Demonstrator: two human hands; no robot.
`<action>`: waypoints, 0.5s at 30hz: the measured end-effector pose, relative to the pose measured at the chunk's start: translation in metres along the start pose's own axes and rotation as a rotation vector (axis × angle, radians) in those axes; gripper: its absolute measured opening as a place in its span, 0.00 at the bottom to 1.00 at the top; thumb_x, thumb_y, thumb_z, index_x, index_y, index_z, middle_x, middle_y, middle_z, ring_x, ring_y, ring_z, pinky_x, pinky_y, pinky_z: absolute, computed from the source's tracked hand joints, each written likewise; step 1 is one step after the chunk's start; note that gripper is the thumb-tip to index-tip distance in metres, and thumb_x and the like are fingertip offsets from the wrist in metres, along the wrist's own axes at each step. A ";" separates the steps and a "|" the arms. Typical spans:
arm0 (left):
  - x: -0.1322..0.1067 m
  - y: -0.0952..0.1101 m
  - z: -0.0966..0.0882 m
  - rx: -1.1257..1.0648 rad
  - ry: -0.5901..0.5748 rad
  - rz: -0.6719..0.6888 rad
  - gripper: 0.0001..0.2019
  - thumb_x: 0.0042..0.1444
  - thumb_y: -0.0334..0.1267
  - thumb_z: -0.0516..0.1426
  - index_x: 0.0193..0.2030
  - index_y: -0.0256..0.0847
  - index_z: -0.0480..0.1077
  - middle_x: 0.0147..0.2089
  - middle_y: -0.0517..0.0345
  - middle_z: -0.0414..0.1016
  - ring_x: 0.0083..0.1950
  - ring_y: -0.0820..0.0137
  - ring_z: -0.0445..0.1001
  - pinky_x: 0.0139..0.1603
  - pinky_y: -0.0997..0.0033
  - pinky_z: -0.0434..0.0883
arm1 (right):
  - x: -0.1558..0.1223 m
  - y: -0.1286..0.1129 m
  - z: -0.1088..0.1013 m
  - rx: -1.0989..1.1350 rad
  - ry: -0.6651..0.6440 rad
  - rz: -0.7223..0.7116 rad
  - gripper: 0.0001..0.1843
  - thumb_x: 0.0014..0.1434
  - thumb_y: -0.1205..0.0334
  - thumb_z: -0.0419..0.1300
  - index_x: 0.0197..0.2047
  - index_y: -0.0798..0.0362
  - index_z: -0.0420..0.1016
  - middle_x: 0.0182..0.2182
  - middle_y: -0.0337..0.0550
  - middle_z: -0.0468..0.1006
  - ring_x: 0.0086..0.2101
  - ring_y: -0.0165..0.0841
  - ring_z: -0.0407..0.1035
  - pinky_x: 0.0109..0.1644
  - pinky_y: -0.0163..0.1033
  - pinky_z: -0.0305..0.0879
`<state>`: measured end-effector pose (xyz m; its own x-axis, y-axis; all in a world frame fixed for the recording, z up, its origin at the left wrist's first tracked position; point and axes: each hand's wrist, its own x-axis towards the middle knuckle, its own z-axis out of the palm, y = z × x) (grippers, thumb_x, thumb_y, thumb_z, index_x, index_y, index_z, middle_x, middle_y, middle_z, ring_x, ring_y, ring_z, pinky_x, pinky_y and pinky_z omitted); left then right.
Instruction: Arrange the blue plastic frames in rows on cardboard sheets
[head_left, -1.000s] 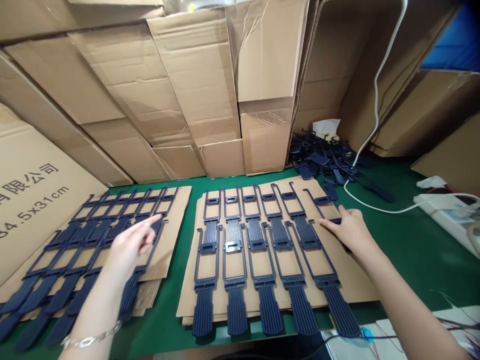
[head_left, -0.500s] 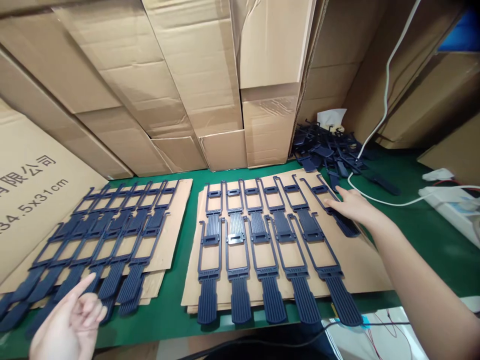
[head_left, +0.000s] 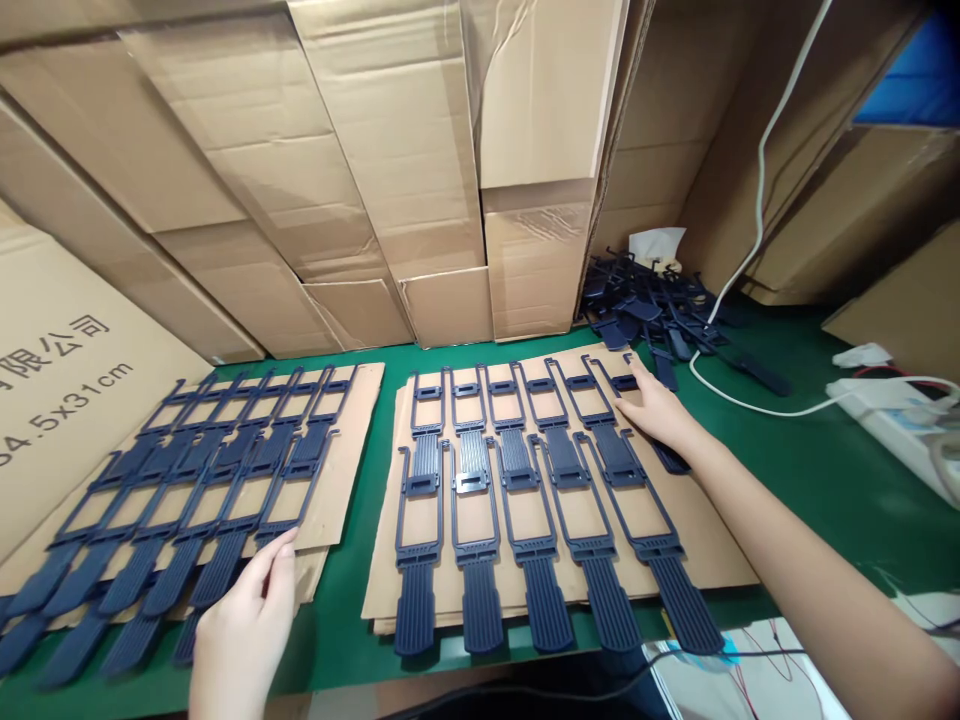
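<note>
On the left cardboard sheet (head_left: 356, 440), dark blue plastic brackets lie in two overlapping rows, each an open frame with hooked ends and a ribbed paddle. My left hand (head_left: 251, 610) is closed, thumb and fingertips pinching the near right bracket (head_left: 289, 490) at its lower frame end; the hand covers its paddle. At the back right of the right cardboard sheet (head_left: 701, 545), my right hand (head_left: 660, 410) lies over the end bracket (head_left: 673, 458), thumb on its left and index finger near its top. My palm hides most of that bracket. Beside it run two rows of similar brackets (head_left: 525, 490).
A tangled heap of loose dark blue brackets (head_left: 645, 305) lies behind my right hand, by a white tissue (head_left: 657, 245). A white cable (head_left: 761, 200) crosses to a power strip (head_left: 900, 425). Cardboard boxes (head_left: 420, 140) wall off the back of the green table (head_left: 337, 610).
My left hand has moved right and changed from a pointing finger to a pinch on the near right bracket. My right hand and its bracket have shifted left, closer to the neighbouring row.
</note>
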<state>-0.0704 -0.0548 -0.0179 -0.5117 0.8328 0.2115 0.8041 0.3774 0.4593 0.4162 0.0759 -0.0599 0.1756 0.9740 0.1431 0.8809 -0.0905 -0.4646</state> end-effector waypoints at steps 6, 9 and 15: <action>-0.003 0.007 0.001 0.105 -0.110 0.127 0.14 0.55 0.44 0.50 0.42 0.45 0.73 0.35 0.54 0.77 0.31 0.62 0.73 0.29 0.69 0.65 | 0.003 -0.003 0.003 0.050 0.047 -0.063 0.35 0.53 0.58 0.53 0.62 0.64 0.52 0.59 0.57 0.57 0.59 0.42 0.51 0.62 0.43 0.48; -0.015 0.004 0.012 0.100 0.010 0.202 0.13 0.56 0.43 0.50 0.40 0.43 0.72 0.33 0.53 0.77 0.32 0.61 0.74 0.31 0.68 0.66 | 0.000 -0.005 0.003 0.096 0.070 -0.043 0.35 0.55 0.56 0.52 0.63 0.60 0.51 0.59 0.54 0.57 0.59 0.41 0.50 0.62 0.45 0.47; -0.039 -0.016 0.025 -0.077 0.478 0.471 0.07 0.56 0.33 0.51 0.37 0.38 0.70 0.34 0.49 0.74 0.36 0.63 0.72 0.40 0.66 0.68 | 0.018 -0.010 -0.015 0.325 0.329 0.183 0.39 0.56 0.55 0.53 0.64 0.65 0.45 0.61 0.59 0.50 0.61 0.43 0.45 0.63 0.47 0.43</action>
<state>-0.0563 -0.0828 -0.0555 -0.2033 0.6235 0.7550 0.9594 -0.0271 0.2807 0.4174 0.0915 -0.0398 0.4898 0.8264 0.2778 0.6491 -0.1330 -0.7490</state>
